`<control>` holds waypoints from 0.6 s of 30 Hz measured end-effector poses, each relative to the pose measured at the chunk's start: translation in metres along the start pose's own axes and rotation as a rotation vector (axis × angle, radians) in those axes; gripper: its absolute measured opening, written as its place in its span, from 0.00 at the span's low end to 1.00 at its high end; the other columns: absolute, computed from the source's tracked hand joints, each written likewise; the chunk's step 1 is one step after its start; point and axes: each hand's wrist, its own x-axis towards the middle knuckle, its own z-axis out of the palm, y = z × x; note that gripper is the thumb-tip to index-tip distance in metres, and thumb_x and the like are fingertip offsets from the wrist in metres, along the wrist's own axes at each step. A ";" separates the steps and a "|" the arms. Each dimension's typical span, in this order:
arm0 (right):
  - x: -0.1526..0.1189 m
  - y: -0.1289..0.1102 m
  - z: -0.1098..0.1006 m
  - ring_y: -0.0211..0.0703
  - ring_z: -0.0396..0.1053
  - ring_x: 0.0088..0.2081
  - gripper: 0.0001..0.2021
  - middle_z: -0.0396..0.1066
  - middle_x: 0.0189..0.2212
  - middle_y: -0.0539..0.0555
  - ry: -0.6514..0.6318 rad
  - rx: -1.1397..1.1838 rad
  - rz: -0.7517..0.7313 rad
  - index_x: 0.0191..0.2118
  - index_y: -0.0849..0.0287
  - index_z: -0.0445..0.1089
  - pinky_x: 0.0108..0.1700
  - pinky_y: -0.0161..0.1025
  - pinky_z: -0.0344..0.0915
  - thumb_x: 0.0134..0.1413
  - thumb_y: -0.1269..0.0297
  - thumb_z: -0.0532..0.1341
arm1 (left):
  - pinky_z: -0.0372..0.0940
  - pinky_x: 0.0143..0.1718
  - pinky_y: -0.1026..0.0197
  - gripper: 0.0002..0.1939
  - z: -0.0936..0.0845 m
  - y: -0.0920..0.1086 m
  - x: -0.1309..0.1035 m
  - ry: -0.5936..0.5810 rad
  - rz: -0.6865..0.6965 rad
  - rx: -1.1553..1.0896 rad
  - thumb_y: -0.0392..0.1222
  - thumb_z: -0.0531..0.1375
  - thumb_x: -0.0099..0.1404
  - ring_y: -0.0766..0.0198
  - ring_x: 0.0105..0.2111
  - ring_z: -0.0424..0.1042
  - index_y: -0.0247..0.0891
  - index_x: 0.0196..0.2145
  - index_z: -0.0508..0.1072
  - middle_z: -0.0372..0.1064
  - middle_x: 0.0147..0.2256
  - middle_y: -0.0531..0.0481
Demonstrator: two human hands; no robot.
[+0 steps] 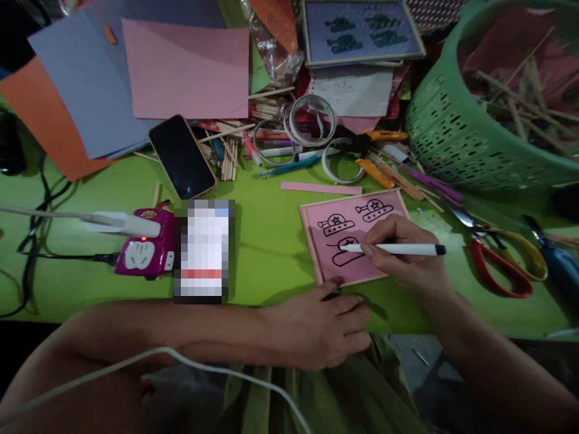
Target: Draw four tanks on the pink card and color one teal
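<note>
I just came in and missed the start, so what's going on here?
A person is drawing on a pink card edged with thin sticks. The right hand holds a white pen, its tip at a third tank-like drawing, which looks unfinished: it lacks the row of small circles seen on the two drawings above. The left hand rests near the card's near edge, forefinger extended to it.

A green table [262,241] stands in dim light above grey floor [412,349].
</note>
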 end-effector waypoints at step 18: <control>0.001 -0.007 0.006 0.37 0.68 0.22 0.08 0.73 0.23 0.48 -0.060 -0.036 -0.018 0.28 0.52 0.69 0.22 0.35 0.62 0.52 0.71 0.66 | 0.64 0.59 0.45 0.07 -0.002 0.001 0.001 -0.006 -0.002 0.012 0.43 0.59 0.73 0.54 0.54 0.71 0.40 0.43 0.75 0.75 0.53 0.44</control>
